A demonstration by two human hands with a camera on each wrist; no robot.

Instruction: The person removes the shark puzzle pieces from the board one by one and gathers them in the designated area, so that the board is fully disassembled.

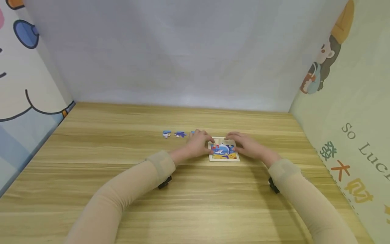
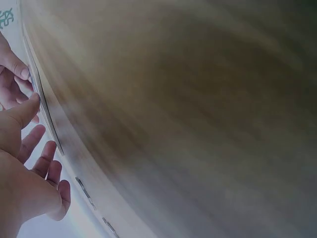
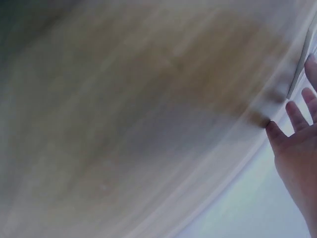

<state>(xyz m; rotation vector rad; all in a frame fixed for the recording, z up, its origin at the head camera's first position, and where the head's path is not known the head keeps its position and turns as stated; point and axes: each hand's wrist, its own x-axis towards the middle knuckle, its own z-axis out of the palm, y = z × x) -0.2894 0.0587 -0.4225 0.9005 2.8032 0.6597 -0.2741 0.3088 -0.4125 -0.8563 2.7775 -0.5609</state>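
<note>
A small jigsaw puzzle tray (image 1: pixel 224 160) with a pale frame lies on the table in the head view. Sea-animal pieces fill its lower part, and bare wood shows along its upper part. My left hand (image 1: pixel 197 145) is at the tray's left side, with thumb and index fingertips over the frame. In the left wrist view, the fingers of the left hand (image 2: pixel 34 168) are spread and loosely bent, the thumb at the tray's edge. On the other side, my right hand (image 1: pixel 248 146) has its thumb over the right border and its fingers near the top corner. The right hand (image 3: pixel 297 144) shows relaxed, parted fingers.
Left of the tray lie loose blue and white puzzle pieces: one piece (image 1: pixel 166 134) farthest left, a darker piece (image 1: pixel 180 134) beside it, and another piece (image 1: pixel 192 132) partly hidden by the left hand. A pale curtain (image 1: pixel 182 61) stands behind the wooden table (image 1: pixel 195 203).
</note>
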